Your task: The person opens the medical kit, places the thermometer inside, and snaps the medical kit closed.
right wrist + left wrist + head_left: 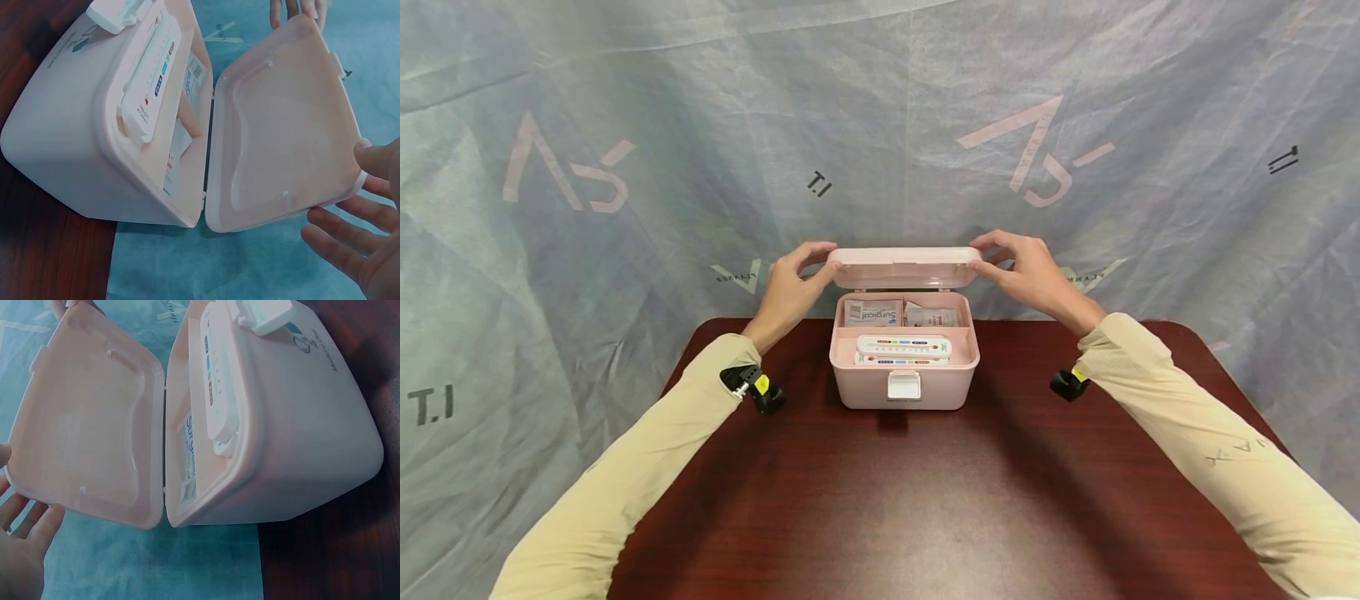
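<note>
A pale pink storage box stands on the table with its hinged lid raised. My left hand pinches the lid's left corner between thumb and fingers. At the opposite corner, my right hand grips the lid the same way; the right wrist view shows the thumb on the inside and the fingers behind. Two white thermometer-like strips with coloured marks lie in the box's front compartment. Behind a divider sit a packet marked "Surgical" and another white packet. A white latch hangs on the front.
The dark red-brown table extends in front of the box. A grey printed cloth hangs right behind the box and the table's far edge. Black wrist mounts are strapped over the pale sleeves.
</note>
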`<act>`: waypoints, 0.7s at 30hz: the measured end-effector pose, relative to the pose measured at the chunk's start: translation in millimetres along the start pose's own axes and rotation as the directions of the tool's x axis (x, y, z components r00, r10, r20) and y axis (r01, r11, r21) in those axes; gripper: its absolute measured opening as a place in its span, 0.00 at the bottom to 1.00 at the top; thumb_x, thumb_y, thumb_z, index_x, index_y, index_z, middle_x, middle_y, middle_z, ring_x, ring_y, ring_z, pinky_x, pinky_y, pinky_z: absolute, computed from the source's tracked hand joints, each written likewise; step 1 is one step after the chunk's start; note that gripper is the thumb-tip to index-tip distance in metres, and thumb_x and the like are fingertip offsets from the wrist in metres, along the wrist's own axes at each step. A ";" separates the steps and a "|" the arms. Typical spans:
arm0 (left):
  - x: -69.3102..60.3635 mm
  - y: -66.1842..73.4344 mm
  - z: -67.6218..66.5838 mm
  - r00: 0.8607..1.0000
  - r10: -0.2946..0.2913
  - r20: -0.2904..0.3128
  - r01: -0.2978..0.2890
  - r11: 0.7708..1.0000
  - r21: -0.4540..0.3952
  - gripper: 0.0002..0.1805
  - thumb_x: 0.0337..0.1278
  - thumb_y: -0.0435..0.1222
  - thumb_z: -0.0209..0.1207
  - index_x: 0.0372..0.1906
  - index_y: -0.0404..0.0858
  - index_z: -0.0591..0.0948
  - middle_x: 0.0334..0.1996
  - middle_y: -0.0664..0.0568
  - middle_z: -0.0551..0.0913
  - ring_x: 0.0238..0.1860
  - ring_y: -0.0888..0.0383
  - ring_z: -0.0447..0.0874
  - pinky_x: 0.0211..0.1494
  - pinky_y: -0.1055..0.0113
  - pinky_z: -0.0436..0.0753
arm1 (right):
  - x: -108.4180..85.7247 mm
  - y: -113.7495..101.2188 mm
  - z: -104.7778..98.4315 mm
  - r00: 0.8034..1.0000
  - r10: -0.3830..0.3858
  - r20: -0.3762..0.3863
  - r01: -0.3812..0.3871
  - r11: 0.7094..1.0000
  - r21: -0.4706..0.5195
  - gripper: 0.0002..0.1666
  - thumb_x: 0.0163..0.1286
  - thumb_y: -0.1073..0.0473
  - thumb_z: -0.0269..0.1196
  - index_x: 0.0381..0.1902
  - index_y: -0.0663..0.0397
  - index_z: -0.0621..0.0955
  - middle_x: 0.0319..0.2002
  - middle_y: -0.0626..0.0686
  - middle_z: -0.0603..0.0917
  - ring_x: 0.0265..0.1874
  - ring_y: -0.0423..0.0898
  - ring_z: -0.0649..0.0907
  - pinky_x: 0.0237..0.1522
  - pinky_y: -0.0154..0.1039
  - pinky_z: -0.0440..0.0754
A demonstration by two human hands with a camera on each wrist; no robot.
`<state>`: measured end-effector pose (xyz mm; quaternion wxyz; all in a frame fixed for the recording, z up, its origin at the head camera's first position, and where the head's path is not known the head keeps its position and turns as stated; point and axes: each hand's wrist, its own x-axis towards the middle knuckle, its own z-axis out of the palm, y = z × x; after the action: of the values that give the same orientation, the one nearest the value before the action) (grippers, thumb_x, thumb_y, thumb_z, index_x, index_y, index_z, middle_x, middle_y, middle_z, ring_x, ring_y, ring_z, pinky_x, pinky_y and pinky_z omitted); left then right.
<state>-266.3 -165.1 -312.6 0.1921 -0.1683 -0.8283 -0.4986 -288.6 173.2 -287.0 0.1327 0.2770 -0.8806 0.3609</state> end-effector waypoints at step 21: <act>-25.0 33.7 -6.1 0.999 0.028 0.041 -0.026 0.998 -0.056 0.18 0.62 0.32 0.59 0.56 0.31 0.77 0.55 0.39 0.77 0.59 0.49 0.73 0.57 0.59 0.77 | -8.7 3.0 3.8 0.995 -0.097 -0.003 0.097 0.995 0.000 0.17 0.62 0.60 0.67 0.49 0.56 0.82 0.45 0.53 0.84 0.38 0.48 0.84 0.31 0.35 0.80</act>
<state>-227.7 -157.6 -296.5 0.1767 -0.1952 -0.8156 -0.5152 -283.5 175.7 -295.1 0.1513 0.3187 -0.8660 0.3544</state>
